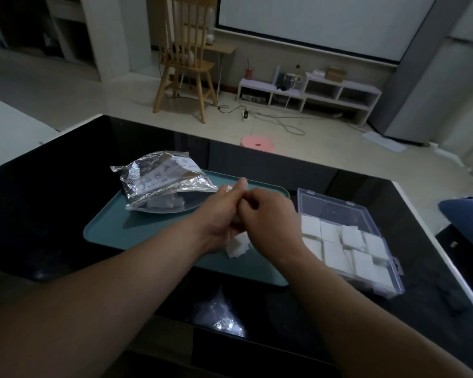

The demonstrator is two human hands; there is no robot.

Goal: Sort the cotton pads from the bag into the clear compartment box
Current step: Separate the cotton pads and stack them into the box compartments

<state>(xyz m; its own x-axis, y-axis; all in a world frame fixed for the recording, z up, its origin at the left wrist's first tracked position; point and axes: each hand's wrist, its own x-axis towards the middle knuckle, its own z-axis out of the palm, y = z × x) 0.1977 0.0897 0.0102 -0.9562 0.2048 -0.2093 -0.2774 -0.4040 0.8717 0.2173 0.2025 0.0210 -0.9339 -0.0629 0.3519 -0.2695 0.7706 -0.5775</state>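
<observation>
A crinkled clear bag (163,184) lies on the far left of a teal tray (115,230), with a few white cotton pads visible at its mouth. My left hand (221,216) and my right hand (268,214) meet above the tray's middle, both pinching a small bunch of white cotton pads (238,245) that hangs below them. To the right stands the clear compartment box (347,211), lid open, with several white pads (342,246) lying in its compartments.
The tray and box sit on a glossy black table (52,192) with a white edge on the right. A dark blue object (464,214) is at the far right. Beyond the table stand a wooden chair (185,61) and a pink stool (258,144).
</observation>
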